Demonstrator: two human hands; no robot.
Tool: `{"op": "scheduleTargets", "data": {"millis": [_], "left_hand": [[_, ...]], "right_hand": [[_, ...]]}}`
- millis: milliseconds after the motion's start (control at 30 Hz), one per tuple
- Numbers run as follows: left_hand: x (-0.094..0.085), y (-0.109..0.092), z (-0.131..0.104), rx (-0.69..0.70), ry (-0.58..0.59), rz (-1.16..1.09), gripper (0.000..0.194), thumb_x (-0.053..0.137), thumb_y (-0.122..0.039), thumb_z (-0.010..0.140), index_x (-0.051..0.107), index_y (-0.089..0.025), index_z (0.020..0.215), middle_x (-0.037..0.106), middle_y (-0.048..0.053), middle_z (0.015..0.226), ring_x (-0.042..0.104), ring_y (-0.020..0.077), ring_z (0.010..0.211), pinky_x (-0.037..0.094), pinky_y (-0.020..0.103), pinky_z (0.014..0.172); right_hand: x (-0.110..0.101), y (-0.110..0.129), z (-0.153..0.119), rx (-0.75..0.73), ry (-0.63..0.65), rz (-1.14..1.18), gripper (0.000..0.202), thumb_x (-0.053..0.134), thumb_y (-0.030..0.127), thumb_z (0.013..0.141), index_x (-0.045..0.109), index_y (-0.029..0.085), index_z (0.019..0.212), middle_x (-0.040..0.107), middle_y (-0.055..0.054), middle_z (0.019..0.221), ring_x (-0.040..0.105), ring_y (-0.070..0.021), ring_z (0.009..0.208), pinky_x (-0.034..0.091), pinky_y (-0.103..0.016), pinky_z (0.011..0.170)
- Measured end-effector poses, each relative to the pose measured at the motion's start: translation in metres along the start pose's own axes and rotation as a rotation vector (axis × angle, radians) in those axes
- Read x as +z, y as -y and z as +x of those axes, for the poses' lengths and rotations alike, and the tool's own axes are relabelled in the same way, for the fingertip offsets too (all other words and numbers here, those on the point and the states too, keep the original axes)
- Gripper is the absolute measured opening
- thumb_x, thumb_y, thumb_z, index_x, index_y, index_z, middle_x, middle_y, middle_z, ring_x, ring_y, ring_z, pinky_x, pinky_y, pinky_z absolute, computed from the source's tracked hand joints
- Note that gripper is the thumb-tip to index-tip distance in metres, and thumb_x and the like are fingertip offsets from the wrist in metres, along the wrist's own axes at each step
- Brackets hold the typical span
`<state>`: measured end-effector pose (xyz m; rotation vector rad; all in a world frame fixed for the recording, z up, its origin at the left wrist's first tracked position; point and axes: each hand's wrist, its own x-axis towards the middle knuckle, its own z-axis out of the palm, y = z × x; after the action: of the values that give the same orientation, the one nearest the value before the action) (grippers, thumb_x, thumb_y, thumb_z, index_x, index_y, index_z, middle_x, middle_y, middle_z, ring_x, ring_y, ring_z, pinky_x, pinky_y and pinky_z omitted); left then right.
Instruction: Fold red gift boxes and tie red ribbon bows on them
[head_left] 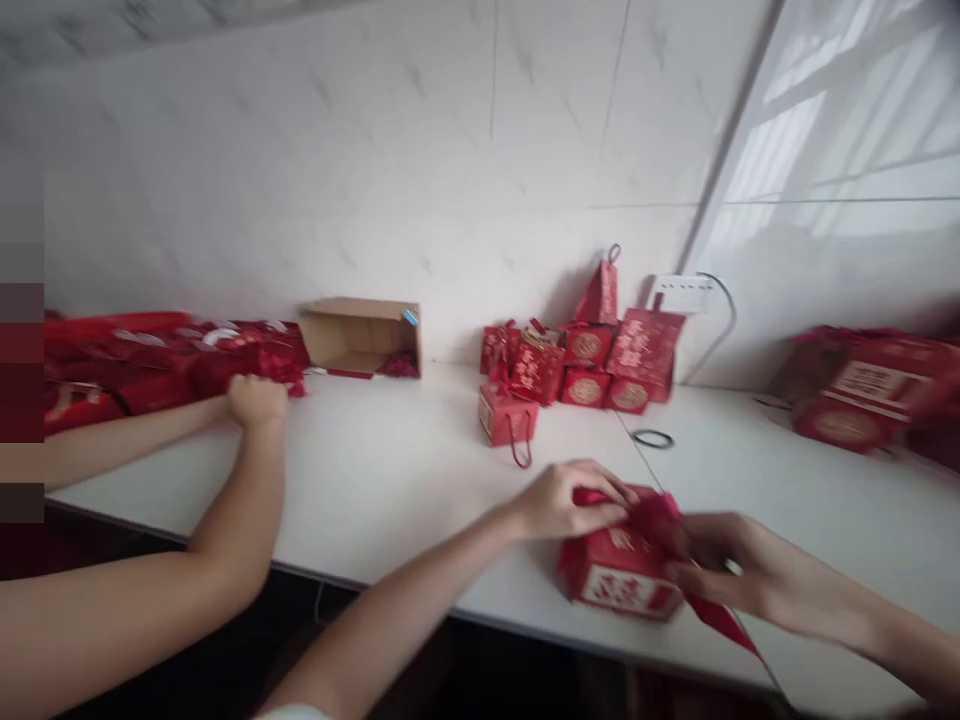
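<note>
A red gift box (624,590) with a pale printed label sits on the white table in front of me. Dark red ribbon (652,522) is gathered across its top, and a loose tail (721,618) trails down the right side. From the left, my left hand (574,500) curls its fingers over the ribbon at the box's top edge. My right hand (731,565) is closed on the ribbon at the box's right side. Something small, dark and shiny shows by its palm, too blurred to name.
Small red gift boxes (585,345) stand stacked by the wall, one box (508,415) nearer. A black ring (652,438) lies behind my hands. Larger red boxes (862,390) are at right. At left are a cardboard box (360,335), red packages (157,365) and another person's arms (240,500).
</note>
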<state>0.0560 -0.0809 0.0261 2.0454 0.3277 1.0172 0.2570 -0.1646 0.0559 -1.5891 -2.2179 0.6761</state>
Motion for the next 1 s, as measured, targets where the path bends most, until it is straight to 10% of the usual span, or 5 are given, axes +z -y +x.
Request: {"op": "scheduleTargets", "data": {"millis": [267,433,767,1000], "left_hand": [[-0.003,0.001,0.007,-0.13,0.048,0.044,0.011,0.062,-0.026,0.079,0.069,-0.018,0.08,0.065,0.006,0.096,0.06,0.0173,0.095,0.043,0.031,0.091],[-0.003,0.0,0.008,-0.172,0.052,0.054,0.014,0.061,-0.03,0.079,0.069,-0.019,0.081,0.064,0.005,0.096,0.059,0.0181,0.096,0.043,0.032,0.091],[0.0,0.002,0.009,-0.176,0.06,0.058,0.015,0.06,-0.031,0.078,0.069,-0.019,0.08,0.063,0.005,0.097,0.058,0.0189,0.096,0.042,0.033,0.093],[0.002,0.002,0.012,-0.195,0.101,0.043,0.016,0.06,-0.033,0.079,0.068,-0.019,0.081,0.062,0.005,0.098,0.057,0.019,0.099,0.042,0.032,0.093]], "right_hand": [[-0.001,0.031,-0.014,-0.436,-0.23,-0.602,0.022,0.037,0.02,0.088,0.049,0.016,0.07,0.051,0.0,0.06,0.038,-0.0099,0.05,0.031,-0.024,0.053],[0.001,0.032,-0.016,-0.607,-0.152,-0.91,0.022,0.037,0.011,0.085,0.049,0.016,0.067,0.053,-0.002,0.063,0.042,-0.0114,0.052,0.028,-0.028,0.054],[0.008,0.04,-0.021,-0.392,0.154,-1.097,0.021,0.04,-0.001,0.079,0.052,0.014,0.07,0.057,-0.003,0.058,0.05,-0.0118,0.047,0.019,-0.026,0.044],[0.005,0.045,-0.023,-0.269,0.107,-1.096,0.022,0.048,-0.004,0.073,0.054,0.015,0.063,0.06,-0.003,0.053,0.056,-0.0157,0.046,0.016,-0.027,0.041]]}}
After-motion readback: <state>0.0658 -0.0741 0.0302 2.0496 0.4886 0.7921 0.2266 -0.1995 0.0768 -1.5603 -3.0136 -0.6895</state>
